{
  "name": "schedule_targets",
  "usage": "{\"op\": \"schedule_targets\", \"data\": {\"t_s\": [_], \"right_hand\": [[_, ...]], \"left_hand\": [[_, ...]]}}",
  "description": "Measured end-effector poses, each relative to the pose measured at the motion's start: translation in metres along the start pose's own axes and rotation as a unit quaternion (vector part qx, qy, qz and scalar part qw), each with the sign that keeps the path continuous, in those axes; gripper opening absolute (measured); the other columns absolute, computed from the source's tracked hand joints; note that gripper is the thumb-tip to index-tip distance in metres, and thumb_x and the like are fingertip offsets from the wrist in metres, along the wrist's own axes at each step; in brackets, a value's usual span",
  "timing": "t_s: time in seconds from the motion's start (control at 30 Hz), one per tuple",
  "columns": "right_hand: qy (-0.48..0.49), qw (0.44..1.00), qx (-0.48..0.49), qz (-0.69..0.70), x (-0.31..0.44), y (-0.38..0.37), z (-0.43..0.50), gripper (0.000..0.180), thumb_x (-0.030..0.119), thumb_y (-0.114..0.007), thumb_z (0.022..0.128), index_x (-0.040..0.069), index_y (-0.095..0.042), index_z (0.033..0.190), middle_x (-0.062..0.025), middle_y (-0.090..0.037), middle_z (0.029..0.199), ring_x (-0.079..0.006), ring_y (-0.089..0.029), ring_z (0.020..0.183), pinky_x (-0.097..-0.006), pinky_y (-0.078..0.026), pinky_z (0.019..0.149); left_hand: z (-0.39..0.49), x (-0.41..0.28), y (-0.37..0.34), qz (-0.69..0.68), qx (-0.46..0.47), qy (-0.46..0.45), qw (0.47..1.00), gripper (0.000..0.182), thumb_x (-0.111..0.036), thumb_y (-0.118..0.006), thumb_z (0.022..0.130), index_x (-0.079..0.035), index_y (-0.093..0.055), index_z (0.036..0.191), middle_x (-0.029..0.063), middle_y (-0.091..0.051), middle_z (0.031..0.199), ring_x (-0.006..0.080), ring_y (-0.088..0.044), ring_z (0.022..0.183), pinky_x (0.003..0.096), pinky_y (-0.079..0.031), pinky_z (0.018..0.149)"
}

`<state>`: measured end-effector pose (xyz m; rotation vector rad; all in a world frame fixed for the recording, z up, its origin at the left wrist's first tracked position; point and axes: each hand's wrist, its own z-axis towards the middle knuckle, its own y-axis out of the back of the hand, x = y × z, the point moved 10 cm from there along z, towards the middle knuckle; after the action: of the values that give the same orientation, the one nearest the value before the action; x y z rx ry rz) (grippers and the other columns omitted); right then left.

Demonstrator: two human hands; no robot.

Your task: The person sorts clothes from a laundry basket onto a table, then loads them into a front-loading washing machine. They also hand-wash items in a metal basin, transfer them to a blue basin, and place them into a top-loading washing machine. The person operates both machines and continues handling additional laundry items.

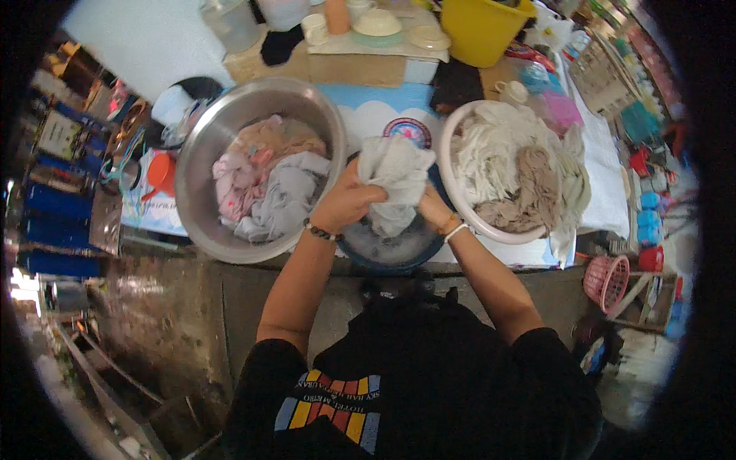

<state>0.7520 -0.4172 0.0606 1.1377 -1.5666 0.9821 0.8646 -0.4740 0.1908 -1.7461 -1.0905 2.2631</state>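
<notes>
Between my hands a wet white cloth [397, 178] is bunched up over a dark blue basin [352, 253] of cloudy, sudsy water. My left hand [348, 198] grips the cloth's left side, thumb across the front. On the other side my right hand [435, 208] has hold of the edge, its fingers partly hidden behind the fabric. To the left stands a large metal basin [198, 172] with pink, peach and pale grey laundry [290, 190] in it. A pale pink plastic basin [451, 190] on the right is heaped with white and brown cloths [500, 155], some hanging over its rim.
An orange plastic dipper [162, 172] sits left of the metal basin. Bowls [377, 24] and a yellow bucket [482, 34] stand at the table's far side. A white cup [512, 91] is behind the pink basin. Below right is a pink plastic basket [604, 282].
</notes>
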Motion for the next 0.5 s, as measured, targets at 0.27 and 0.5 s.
{"op": "schedule_targets", "data": {"t_s": [0.27, 0.5], "right_hand": [[0.251, 0.953, -0.158, -0.059, 0.154, 0.024, -0.039, 0.024, 0.01, -0.051, 0.097, -0.001, -0.069, 0.108, 0.0012, -0.068, 0.095, -0.0067, -0.057, 0.085, -0.0239, -0.046, 0.075], [0.343, 0.914, -0.213, -0.031, 0.275, 0.032, -0.069, 0.024, 0.016, -0.054, 0.096, -0.002, -0.07, 0.101, 0.0026, -0.068, 0.09, -0.0052, -0.056, 0.08, -0.0222, -0.044, 0.072]], "left_hand": [[-0.036, 0.017, 0.077, -0.009, -0.107, 0.01, 0.994, 0.064, 0.007, -0.058, 0.072, -0.002, -0.054, 0.135, 0.0073, -0.063, 0.127, 0.0211, -0.059, 0.119, 0.0337, -0.047, 0.101], [-0.049, 0.047, 0.1, -0.111, -0.042, 0.146, 0.982, 0.058, 0.002, -0.063, 0.073, 0.002, -0.056, 0.131, 0.0078, -0.064, 0.127, 0.0193, -0.06, 0.116, 0.0322, -0.046, 0.1]]}}
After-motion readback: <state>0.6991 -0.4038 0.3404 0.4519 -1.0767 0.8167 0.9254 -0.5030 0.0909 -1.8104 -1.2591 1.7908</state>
